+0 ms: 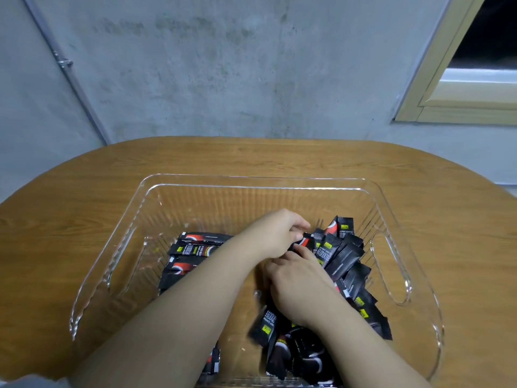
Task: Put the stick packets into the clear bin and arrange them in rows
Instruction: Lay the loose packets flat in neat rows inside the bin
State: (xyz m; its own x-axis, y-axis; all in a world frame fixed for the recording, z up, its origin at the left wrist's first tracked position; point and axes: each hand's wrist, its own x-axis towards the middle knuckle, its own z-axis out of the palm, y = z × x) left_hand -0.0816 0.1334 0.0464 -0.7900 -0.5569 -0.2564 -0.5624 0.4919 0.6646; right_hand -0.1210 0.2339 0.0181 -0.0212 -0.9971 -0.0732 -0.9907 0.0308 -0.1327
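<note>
Your wooden table (84, 191) carries the clear bin (251, 182) square in front of you, near enough that both forearms reach down into it. Inside, the stick packets have split into two lots. The flat row (195, 247) on the left lies stacked against the left wall, long sides parallel, which looks like your finished work. The loose heap (347, 253) fills the right side, packets tilted and overlapping (so that side still needs sorting, by my reading).

Your left hand (277, 233) has crossed over to the heap, fingers curled and pinching the end of one packet (303, 242) with a red mark. Your right hand (296, 287) sits just below it, knuckles up, fingers bent down among the packets; whether they clasp one is hidden, so I cannot tell.
</note>
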